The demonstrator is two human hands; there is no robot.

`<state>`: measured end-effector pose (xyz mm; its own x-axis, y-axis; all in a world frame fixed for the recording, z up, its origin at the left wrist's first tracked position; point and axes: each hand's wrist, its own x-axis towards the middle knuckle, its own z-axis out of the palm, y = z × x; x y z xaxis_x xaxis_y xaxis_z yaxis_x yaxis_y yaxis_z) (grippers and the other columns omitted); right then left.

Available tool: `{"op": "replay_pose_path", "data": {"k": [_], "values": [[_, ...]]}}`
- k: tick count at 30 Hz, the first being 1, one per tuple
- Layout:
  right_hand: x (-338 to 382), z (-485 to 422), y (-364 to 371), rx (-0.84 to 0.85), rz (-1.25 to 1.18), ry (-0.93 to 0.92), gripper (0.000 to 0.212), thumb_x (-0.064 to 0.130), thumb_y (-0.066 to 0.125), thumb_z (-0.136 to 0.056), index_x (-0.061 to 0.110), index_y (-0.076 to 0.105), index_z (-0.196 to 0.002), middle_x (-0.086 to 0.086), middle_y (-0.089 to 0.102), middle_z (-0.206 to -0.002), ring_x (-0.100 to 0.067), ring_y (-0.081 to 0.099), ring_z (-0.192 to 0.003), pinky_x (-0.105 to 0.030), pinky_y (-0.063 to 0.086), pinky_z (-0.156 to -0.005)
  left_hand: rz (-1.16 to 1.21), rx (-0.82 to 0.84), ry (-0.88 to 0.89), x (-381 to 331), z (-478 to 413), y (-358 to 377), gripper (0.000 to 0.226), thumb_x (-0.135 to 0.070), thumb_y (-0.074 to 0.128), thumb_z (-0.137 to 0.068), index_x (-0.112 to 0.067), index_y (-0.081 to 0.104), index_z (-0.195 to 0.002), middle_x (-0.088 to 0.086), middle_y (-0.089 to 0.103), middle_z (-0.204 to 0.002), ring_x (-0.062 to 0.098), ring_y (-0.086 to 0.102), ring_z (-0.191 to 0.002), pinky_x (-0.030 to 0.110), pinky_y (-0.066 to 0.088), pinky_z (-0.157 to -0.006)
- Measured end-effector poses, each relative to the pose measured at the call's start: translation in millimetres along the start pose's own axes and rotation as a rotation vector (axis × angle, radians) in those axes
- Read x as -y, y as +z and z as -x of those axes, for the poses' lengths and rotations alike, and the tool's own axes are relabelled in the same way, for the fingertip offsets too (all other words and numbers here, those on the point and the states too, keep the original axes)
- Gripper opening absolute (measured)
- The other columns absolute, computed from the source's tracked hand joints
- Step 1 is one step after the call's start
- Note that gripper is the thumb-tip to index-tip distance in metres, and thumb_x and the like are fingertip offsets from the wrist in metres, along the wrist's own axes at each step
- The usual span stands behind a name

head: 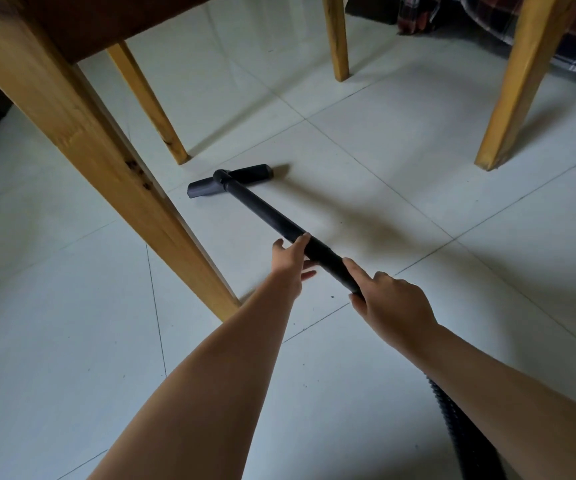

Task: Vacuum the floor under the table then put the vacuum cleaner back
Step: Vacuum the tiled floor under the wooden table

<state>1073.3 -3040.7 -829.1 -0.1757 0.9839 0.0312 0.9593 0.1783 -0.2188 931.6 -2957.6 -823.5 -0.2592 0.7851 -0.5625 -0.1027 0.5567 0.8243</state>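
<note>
Nearest the person, a ribbed black hose (pixel 452 420) runs up from the lower edge of view and passes behind the right forearm to the black vacuum wand (pixel 269 216). The right hand (pixel 388 303) is wrapped round the wand's near end, fingers curled closed on it. Just beyond, the left hand (pixel 288 263) rests against the wand's left side with its fingers (pixel 302 242) hooked loosely over the top, partly open, more steadying than clamping. From there the wand's long axis runs away and to the left, sloping down to the floor head (pixel 231 181), which lies flat on the pale tiled floor (pixel 400 174) crosswise to the wand, between the near-left table leg (pixel 82 147) and the further leg (pixel 148 102) behind it. Open floor under the table lies ahead and to the right, towards the far legs (pixel 336 36), so the coming stroke is likely a push along the wand's own line, driven by the right hand and guided by the left.
</note>
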Motion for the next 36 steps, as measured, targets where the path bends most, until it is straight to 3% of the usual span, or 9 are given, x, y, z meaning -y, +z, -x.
{"op": "replay_pose_path", "data": {"k": [8, 13, 17, 21, 25, 29, 31, 34, 36], "values": [[-14, 30, -2, 0.039, -0.018, 0.084, 0.055, 0.031, 0.039, -0.095, 0.03, 0.017, -0.145, -0.003, 0.059, -0.091, -0.024, 0.045, -0.066, -0.028, 0.032, -0.056, -0.073, 0.044, -0.006, 18, 13, 11, 0.042, -0.028, 0.052, -0.095, -0.008, 0.043, -0.132, 0.018, 0.061, -0.119, 0.02, 0.063, -0.07, 0.037, 0.054, -0.073], [-17, 39, -3, 0.176, -0.057, 0.111, 0.058, 0.028, 0.045, -0.089, 0.023, 0.019, -0.142, 0.0, 0.059, -0.09, -0.025, 0.053, -0.071, -0.028, 0.034, -0.058, -0.156, 0.082, 0.0, 27, 18, 20, 0.035, -0.024, 0.053, -0.094, -0.005, 0.051, -0.123, 0.011, 0.061, -0.101, 0.018, 0.062, -0.071, 0.039, 0.049, -0.087], [-12, 40, -3, 0.267, -0.269, 0.179, 0.069, 0.022, 0.05, -0.082, 0.024, 0.015, -0.142, 0.002, 0.047, -0.086, -0.02, 0.049, -0.072, -0.025, 0.03, -0.051, -0.184, 0.154, -0.007, 27, 30, 30, 0.037, -0.024, 0.055, -0.093, -0.01, 0.05, -0.127, 0.007, 0.062, -0.096, 0.015, 0.06, -0.072, 0.038, 0.044, -0.088], [-5, 41, 0, 0.242, -0.4, 0.224, 0.075, 0.022, 0.049, -0.086, 0.025, 0.006, -0.147, -0.001, 0.045, -0.095, -0.019, 0.05, -0.08, -0.026, 0.035, -0.06, -0.249, 0.177, 0.024, 20, 33, 36, 0.035, -0.027, 0.055, -0.094, -0.013, 0.051, -0.126, 0.001, 0.063, -0.086, 0.012, 0.059, -0.072, 0.039, 0.041, -0.09], [-11, 41, -5, 0.249, -0.398, 0.236, 0.073, 0.021, 0.051, -0.084, 0.025, 0.012, -0.146, -0.001, 0.048, -0.088, -0.019, 0.051, -0.075, -0.026, 0.035, -0.056, -0.411, 0.228, 0.05, 12, 33, 33, 0.025, -0.031, 0.055, -0.094, -0.014, 0.057, -0.112, 0.003, 0.065, -0.099, 0.019, 0.059, -0.086, 0.04, 0.038, -0.092], [-20, 43, -16, 0.258, -0.323, 0.215, 0.065, 0.022, 0.051, -0.085, 0.028, 0.019, -0.142, 0.0, 0.048, -0.082, -0.02, 0.05, -0.07, -0.025, 0.032, -0.05, -0.548, 0.266, 0.05, -2, 36, 27, 0.03, -0.034, 0.051, -0.096, -0.011, 0.059, -0.114, 0.004, 0.068, -0.102, 0.019, 0.06, -0.09, 0.041, 0.036, -0.094], [-25, 41, -27, 0.285, -0.281, 0.206, 0.064, 0.021, 0.05, -0.086, 0.029, 0.019, -0.142, 0.0, 0.048, -0.083, -0.019, 0.05, -0.067, -0.025, 0.031, -0.048, -0.6, 0.253, 0.054, -12, 34, 25, 0.036, -0.034, 0.05, -0.096, -0.008, 0.057, -0.119, 0.006, 0.07, -0.106, 0.018, 0.061, -0.084, 0.037, 0.04, -0.087], [-34, 37, -44, 0.33, -0.254, 0.19, 0.063, 0.017, 0.049, -0.088, 0.031, 0.02, -0.143, -0.001, 0.049, -0.088, -0.014, 0.043, -0.058, -0.025, 0.032, -0.05, -0.601, 0.227, 0.099, -24, 32, 25, 0.039, -0.028, 0.052, -0.096, 0.0, 0.054, -0.124, 0.01, 0.063, -0.102, 0.011, 0.056, -0.067, 0.023, 0.044, -0.05], [-39, 32, -51, 0.345, -0.22, 0.195, 0.066, 0.014, 0.048, -0.089, 0.034, 0.019, -0.145, 0.0, 0.049, -0.095, -0.016, 0.045, -0.066, -0.027, 0.036, -0.058, -0.566, 0.23, 0.119, -26, 29, 27, 0.037, -0.021, 0.053, -0.096, 0.004, 0.052, -0.123, 0.011, 0.059, -0.102, 0.01, 0.053, -0.065, 0.014, 0.042, -0.034]]}}
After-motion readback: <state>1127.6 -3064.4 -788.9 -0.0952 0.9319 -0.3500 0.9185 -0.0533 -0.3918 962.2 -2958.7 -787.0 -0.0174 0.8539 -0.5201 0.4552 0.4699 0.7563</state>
